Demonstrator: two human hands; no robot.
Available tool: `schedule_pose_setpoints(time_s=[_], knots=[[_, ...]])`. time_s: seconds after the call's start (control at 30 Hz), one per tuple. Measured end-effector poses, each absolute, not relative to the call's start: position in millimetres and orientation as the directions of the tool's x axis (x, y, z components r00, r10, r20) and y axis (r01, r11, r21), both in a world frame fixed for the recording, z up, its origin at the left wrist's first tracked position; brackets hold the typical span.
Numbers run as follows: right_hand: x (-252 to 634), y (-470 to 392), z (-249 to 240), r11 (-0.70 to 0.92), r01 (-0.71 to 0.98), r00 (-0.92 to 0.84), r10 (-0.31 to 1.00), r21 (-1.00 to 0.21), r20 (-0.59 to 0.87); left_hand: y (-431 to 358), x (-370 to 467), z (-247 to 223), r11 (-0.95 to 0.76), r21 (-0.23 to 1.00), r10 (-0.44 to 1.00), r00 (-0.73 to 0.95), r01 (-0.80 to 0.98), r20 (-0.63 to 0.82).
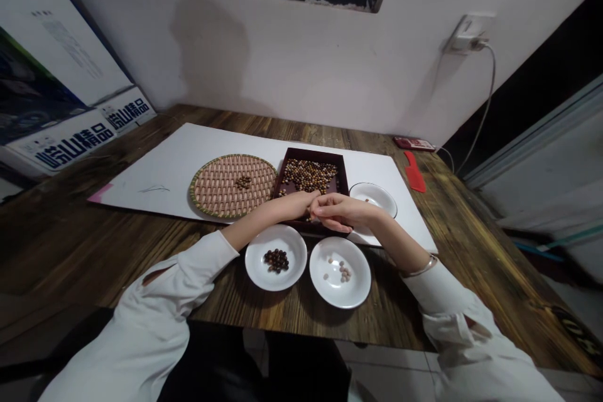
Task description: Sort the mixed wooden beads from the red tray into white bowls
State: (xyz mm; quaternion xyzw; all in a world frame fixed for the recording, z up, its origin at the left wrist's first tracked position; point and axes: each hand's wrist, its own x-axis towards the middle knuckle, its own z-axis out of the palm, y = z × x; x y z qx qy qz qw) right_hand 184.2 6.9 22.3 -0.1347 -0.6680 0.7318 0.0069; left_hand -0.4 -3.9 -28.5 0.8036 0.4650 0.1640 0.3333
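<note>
Both of my hands meet over the near edge of a dark red box that holds many brown and yellow beads. My left hand reaches in from the left, its fingers mostly hidden behind the other hand. Beside it, my right hand has its fingers curled, thumb near the fingertips; whatever they may hold is too small to make out. Nearer to me, one white bowl contains dark beads, and another white bowl contains pale beads.
A round woven tray with a few beads lies left of the box on a white board. Right of the box is a third white bowl. Farther right are a red comb-like object and a phone. Printed boxes stand far left.
</note>
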Motion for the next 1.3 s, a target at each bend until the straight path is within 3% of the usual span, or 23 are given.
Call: schedule_pose_setpoints(time_s=[0.23, 0.33, 0.43, 0.83, 1.0, 1.13, 1.3], knots=[[184, 6, 22, -0.14, 0.162, -0.963, 0.193, -0.977, -0.188, -10, 1, -20, -0.404, 0.655, 0.844, 0.537, 0.638, -0.002], [185, 7, 21, -0.147, 0.159, -0.96, 0.206, -0.976, -0.187, -14, 1, -10, -0.364, 0.614, 0.914, 0.395, 0.7, 0.092], [184, 5, 23, -0.103, 0.18, -0.943, 0.265, -0.978, -0.201, -13, 2, -5, -0.342, 0.659, 0.938, 0.291, 0.67, 0.19], [179, 5, 18, -0.109, 0.147, -0.907, 0.382, -0.983, -0.178, -18, 3, 0, -0.36, 0.696, 0.918, 0.367, 0.622, 0.147], [175, -1, 19, -0.109, 0.125, -0.864, 0.477, -0.986, -0.162, -15, 5, -2, -0.347, 0.737, 0.935, 0.274, 0.58, 0.225], [170, -1, 12, -0.093, 0.113, -0.867, 0.477, -0.989, -0.144, -13, 6, 0, -0.342, 0.772, 0.94, 0.192, 0.536, 0.283], [166, 7, 0, -0.147, 0.096, -0.84, 0.519, -0.984, -0.159, -16, 7, 4, -0.325, 0.813, 0.945, 0.198, 0.483, 0.26]])
